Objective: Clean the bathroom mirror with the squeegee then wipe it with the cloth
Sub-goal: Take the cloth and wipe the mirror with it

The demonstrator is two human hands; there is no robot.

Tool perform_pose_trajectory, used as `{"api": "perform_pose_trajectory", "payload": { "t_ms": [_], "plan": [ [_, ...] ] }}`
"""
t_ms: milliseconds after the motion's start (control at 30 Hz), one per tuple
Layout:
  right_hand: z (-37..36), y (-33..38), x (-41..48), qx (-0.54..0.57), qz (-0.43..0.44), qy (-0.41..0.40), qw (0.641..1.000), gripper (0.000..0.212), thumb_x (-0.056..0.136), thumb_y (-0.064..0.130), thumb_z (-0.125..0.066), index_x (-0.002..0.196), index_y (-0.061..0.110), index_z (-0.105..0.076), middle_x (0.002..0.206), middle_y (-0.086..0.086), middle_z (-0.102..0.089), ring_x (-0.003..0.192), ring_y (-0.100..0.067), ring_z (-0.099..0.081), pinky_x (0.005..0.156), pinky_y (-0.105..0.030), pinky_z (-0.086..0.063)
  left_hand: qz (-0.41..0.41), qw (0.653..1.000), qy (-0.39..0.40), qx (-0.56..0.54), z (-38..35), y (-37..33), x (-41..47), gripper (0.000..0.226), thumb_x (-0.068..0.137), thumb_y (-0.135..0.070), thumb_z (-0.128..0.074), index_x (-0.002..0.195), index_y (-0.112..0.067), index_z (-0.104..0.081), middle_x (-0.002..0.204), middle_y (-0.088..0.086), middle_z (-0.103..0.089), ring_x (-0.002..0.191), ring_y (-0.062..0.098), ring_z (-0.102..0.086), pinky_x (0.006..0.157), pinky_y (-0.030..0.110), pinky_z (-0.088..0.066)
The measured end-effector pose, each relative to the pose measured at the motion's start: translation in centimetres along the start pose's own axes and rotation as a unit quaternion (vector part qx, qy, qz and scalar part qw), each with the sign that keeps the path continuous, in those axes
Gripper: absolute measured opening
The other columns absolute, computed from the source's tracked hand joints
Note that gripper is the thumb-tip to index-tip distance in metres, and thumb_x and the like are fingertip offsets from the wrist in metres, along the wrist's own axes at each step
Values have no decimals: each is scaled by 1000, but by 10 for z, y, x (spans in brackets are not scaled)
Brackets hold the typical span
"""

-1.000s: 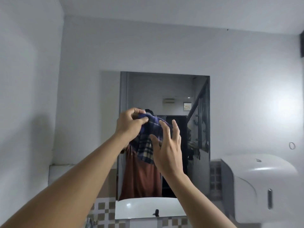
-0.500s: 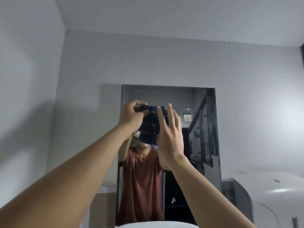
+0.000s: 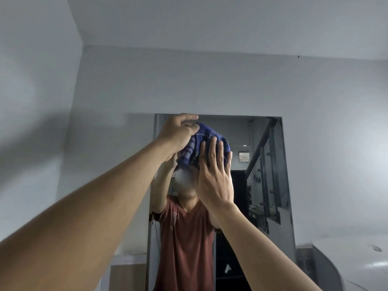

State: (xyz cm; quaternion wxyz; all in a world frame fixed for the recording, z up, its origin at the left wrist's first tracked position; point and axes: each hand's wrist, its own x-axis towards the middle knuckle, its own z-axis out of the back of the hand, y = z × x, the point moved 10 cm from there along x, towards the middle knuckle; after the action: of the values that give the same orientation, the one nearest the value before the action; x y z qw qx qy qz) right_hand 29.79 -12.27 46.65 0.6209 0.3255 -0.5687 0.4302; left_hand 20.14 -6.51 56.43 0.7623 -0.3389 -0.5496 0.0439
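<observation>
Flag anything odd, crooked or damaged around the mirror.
Nothing stands out. The mirror hangs straight and shows no cracks; the left hand grips the bunched blue cloth near its top edge, right hand flat against it.

A plain grey-white wall (image 3: pixel 210 85) is seen ahead, met by a side wall (image 3: pixel 35 80) at a corner on the left and by a pale ceiling (image 3: pixel 210 19) above, on which a small dark speck (image 3: pixel 298 56) is noted near the joint. At the lower right, the rounded top of a white wall-mounted dispenser (image 3: pixel 357 263) is partly shown, with a small round mark on its upper face. At the lower left, a white ledge (image 3: pixel 130 252) is seen over a tan panel (image 3: pixel 128 276).
</observation>
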Motion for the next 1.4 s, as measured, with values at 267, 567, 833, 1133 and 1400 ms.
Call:
{"api": "perform_pose_trajectory", "payload": {
  "t_ms": [267,567,833,1133,1400],
  "plan": [
    [-14,9,31,-43,19,69,996,78,94,34,-38,162,15,-5,166,-27,-6,154,-44,-1,119,-70,1,-128,899,-220,357,42,70,-87,39,97,-18,-50,136,-11,-56,138,9,-58,133,25,-49,109,31,-42],
    [-15,22,50,-21,-16,39,999,63,96,63,-38,139,17,-41,166,-23,-14,152,-48,-12,116,-76,-4,-171,831,-15,530,-10,139,-131,94,87,-75,-46,159,-20,-21,168,7,-9,156,22,-5,126,48,-17],
    [-21,64,59,-29,133,30,990,63,98,40,-43,155,15,-33,163,-17,-29,151,-43,-23,117,-72,-14,-162,810,32,563,-29,159,-134,116,71,-89,-42,161,-22,-12,169,10,3,155,22,14,124,49,-15],
    [-28,102,81,-35,225,34,973,58,101,47,-31,150,17,-39,157,-14,-39,146,-39,-31,119,-65,-15,-165,804,21,571,-29,158,-135,115,71,-90,-42,160,-21,-19,169,14,-8,155,30,-5,123,50,-19],
    [-24,83,92,-37,193,27,980,58,100,46,-32,150,16,-42,157,-18,-38,144,-41,-34,120,-60,-19,-167,811,25,560,-30,159,-137,114,73,-89,-43,161,-22,-14,169,12,-4,156,26,2,120,46,-8]
  ]
}}
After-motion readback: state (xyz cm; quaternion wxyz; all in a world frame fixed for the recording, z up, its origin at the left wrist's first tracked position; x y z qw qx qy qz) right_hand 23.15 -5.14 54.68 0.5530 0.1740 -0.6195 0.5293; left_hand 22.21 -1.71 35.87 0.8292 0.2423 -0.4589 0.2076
